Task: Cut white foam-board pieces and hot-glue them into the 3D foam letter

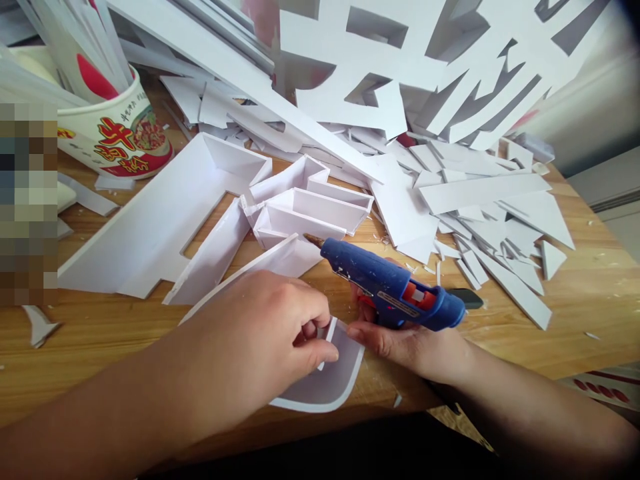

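Left hand (280, 320) pinched on a thin white strip (330, 332), right hand (405, 343) wrapped round a blue glue gun (380, 277): both our hands were busy, close together yet apart! The rounded white piece (345, 373) lay right under the left hand, at the near edge of the wooden table (525, 353), with the strip held inside its curve. Up went the nozzle (314, 240), pointing away to the left; whether it touched any white edge, we couldn't tell, nor how hard the trigger (367, 301) was squeezed.

Now, the fine points! Good work here, we reckoned, called for gripping the strip high, fingertips clear of any hot glue, and squaring it up before pressing. A thin, even bead beat a fat one, in our judgement, and a steady press mattered more than force. The tip needed a clear path, too: open-topped white shapes (310, 207) stood just beyond, and loose scraps (480, 207) crowded the right, so a wide swing of the gun risked a snag.
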A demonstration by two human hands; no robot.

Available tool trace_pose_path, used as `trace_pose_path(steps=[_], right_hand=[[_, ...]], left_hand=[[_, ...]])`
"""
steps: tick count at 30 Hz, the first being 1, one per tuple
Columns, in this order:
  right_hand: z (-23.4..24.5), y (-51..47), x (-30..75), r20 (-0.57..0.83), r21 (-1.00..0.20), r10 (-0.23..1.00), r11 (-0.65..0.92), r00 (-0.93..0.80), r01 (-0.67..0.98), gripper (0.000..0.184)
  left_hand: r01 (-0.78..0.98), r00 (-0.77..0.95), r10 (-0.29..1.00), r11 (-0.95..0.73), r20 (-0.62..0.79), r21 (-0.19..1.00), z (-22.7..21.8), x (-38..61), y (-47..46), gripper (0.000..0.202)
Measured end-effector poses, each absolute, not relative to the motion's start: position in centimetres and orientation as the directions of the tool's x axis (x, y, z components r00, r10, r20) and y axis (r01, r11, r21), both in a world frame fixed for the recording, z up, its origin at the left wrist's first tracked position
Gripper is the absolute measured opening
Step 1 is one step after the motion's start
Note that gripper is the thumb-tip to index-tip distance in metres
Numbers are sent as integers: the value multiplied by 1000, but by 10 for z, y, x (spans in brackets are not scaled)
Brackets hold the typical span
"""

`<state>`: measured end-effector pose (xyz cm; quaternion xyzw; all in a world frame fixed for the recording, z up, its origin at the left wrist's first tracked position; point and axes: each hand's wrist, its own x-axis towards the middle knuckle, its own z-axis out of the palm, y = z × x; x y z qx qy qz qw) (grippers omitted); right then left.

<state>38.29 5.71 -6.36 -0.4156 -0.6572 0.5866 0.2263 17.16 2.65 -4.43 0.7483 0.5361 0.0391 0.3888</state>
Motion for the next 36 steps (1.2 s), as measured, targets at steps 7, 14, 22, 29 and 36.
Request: trace_pose_path(steps=[7,14,22,29,36], right_hand=[[-62,57,381,-184,-953,813,-10,-553,301,29],[-60,59,378,-125,-959,822,44,-555,281,29],[-64,57,383,-129,-956,810,51,-572,288,30],[-64,56,384,-132,-959,817,38,-562,281,29],[-65,57,383,-86,-957,809,97,-582,275,27]], left_hand=[[762,462,835,-203,-297,616,-43,173,23,22],[747,482,832,-227,-275,624,-42,170,24,22],[748,449,860,-213,-242,629,-30,151,34,25],[745,417,878,-183,-234,642,-29,164,34,25],[735,350,885,-55,-309,676,-39,173,26,25]])
